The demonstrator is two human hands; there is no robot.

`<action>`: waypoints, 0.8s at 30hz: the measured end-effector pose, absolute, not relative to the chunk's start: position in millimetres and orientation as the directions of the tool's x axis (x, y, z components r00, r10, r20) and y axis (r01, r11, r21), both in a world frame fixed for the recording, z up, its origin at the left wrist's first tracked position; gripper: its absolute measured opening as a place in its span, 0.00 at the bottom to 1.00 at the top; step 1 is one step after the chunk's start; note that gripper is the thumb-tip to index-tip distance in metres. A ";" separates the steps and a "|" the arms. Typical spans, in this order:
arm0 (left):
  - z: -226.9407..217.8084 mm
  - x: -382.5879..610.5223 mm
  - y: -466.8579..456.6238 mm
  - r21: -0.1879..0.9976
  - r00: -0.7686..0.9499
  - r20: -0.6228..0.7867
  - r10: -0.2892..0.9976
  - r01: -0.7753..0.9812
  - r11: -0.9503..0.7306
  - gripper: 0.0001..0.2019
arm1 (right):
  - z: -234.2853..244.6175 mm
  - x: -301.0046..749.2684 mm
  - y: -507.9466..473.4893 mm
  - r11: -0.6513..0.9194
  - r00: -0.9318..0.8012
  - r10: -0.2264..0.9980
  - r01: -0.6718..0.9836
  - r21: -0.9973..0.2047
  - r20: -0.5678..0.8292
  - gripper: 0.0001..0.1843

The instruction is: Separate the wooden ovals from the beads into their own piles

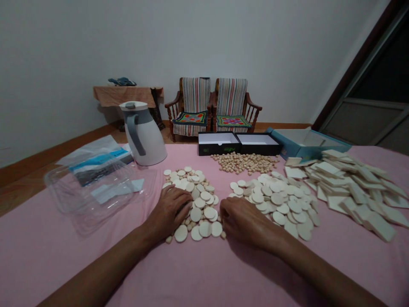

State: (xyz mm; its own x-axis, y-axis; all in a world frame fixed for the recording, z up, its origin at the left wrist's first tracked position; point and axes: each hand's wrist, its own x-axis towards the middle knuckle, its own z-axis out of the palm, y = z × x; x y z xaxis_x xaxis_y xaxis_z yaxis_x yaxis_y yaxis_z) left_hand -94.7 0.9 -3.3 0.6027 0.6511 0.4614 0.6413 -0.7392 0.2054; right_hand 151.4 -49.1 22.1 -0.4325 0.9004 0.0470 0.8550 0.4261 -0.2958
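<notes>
A mixed pile of pale wooden discs [204, 204] and small round wooden beads lies on the pink tablecloth between my hands. Along its left edge rests my left hand [171, 209], fingers stretched out over the pieces and holding nothing visible. At the pile's right edge, my right hand [241, 219] is closed with its fingers curled down; whatever it may grip is hidden. Just beyond my right hand spreads a second heap of wooden discs [283, 204]. Farther back is a heap of small wooden beads [244, 163].
Rectangular wooden pieces [358, 183] are heaped at right, before a blue box [297, 145]. Two black trays [220, 149] stand at the back. Left are a white jug [148, 140], clear plastic packaging [105, 196] and a blue-and-black package [100, 166]. Two chairs [194, 102] stand beyond.
</notes>
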 end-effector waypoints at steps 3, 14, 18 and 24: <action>-3.4 -94.9 1.3 0.202 0.605 0.464 0.647 0.639 -0.742 0.09 | 17.5 149.2 -47.8 0.426 -0.437 0.898 0.845 -0.323 0.041 0.07; -1.6 -94.7 0.3 0.202 0.612 0.454 0.648 0.637 -0.744 0.09 | 40.1 189.7 -13.8 0.376 -0.100 0.846 0.807 -0.454 0.524 0.15; -1.4 -94.5 0.2 0.202 0.608 0.457 0.649 0.639 -0.742 0.09 | 29.3 168.7 -27.1 0.458 -0.355 0.887 0.760 -0.462 0.295 0.12; -2.1 -94.8 0.2 0.200 0.609 0.453 0.651 0.642 -0.740 0.09 | 12.4 144.6 -37.1 0.475 -0.454 0.878 0.782 -0.403 0.153 0.11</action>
